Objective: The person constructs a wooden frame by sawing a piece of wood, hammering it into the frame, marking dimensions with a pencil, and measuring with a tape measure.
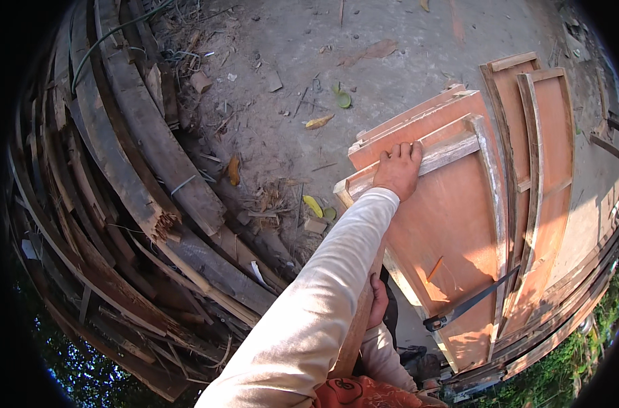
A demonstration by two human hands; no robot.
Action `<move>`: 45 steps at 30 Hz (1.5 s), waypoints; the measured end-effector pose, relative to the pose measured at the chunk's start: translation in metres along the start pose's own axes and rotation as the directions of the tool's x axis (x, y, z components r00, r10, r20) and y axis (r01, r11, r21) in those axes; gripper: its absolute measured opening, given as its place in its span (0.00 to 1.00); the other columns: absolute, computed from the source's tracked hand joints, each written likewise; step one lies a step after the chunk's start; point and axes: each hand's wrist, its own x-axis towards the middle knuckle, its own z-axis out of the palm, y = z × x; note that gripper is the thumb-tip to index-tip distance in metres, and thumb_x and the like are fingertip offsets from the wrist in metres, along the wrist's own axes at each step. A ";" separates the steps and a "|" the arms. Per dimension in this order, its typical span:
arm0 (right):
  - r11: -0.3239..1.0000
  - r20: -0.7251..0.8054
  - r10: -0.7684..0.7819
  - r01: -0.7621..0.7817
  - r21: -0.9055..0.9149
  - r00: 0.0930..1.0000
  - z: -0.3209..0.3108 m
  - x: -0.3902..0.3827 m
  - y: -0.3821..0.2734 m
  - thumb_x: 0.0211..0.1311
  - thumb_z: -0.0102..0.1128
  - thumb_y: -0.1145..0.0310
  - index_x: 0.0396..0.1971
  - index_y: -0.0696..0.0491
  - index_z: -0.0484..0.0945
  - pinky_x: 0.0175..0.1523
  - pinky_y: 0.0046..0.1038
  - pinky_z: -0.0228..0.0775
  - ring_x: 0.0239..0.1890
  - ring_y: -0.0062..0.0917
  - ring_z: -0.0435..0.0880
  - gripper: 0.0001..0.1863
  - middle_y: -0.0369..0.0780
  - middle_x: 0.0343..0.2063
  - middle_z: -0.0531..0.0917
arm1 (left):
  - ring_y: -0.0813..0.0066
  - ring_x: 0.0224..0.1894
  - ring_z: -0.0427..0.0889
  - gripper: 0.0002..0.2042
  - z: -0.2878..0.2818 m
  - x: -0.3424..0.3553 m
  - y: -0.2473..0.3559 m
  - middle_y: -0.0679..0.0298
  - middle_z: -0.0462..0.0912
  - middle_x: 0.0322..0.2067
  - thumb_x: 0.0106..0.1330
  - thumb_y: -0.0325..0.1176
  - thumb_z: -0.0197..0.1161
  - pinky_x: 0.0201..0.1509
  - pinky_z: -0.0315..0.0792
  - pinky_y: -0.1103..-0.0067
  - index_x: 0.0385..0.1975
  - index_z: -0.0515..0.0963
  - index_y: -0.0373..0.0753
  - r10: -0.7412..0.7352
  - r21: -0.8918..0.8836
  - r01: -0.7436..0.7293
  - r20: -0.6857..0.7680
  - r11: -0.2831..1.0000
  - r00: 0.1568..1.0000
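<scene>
My left hand [398,171] grips the wooden top rail [445,151] of a framed plywood panel [432,224], fingers curled over it. Lower down, my right hand [377,302] closes on a wooden board [350,348], largely hidden behind my left arm. A hand saw [476,294] with a dark blade lies across the panel's lower part, near a thin orange stick [434,268]. More framed panels [418,115] stand stacked just behind the held one.
A large pile of weathered planks [119,136] fills the left. Two more framed panels [547,149] stand at the right. Scraps, dry leaves and a green cup-like item [342,97] lie on the concrete ground [289,41]. Long timbers [561,292] and greenery are at the lower right.
</scene>
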 end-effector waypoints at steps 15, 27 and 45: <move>0.989 0.292 -0.119 0.139 -0.050 0.949 0.000 0.042 -0.154 0.62 0.54 0.44 0.50 0.51 0.72 0.38 0.33 0.72 0.33 0.30 0.76 0.28 0.42 0.37 0.76 | 0.58 0.56 0.73 0.33 0.019 0.025 0.002 0.56 0.74 0.50 0.57 0.37 0.66 0.57 0.68 0.62 0.64 0.63 0.39 -0.027 -0.022 0.027 -0.032 0.999 0.999; 0.985 0.309 -0.172 0.159 0.067 0.935 0.016 0.048 -0.165 0.62 0.56 0.44 0.50 0.50 0.73 0.37 0.32 0.73 0.34 0.29 0.76 0.27 0.42 0.39 0.76 | 0.59 0.55 0.73 0.34 0.004 0.038 0.019 0.58 0.75 0.48 0.51 0.39 0.73 0.56 0.70 0.65 0.60 0.68 0.39 -0.076 -0.014 0.075 -0.082 0.997 0.994; 0.996 0.313 -0.069 0.084 -0.035 0.947 0.008 0.036 -0.157 0.61 0.56 0.44 0.49 0.52 0.73 0.36 0.31 0.72 0.34 0.29 0.77 0.27 0.41 0.37 0.75 | 0.59 0.53 0.75 0.26 0.014 0.026 0.002 0.58 0.75 0.46 0.50 0.39 0.72 0.54 0.74 0.66 0.49 0.74 0.38 -0.127 -0.038 0.124 -0.084 0.992 0.988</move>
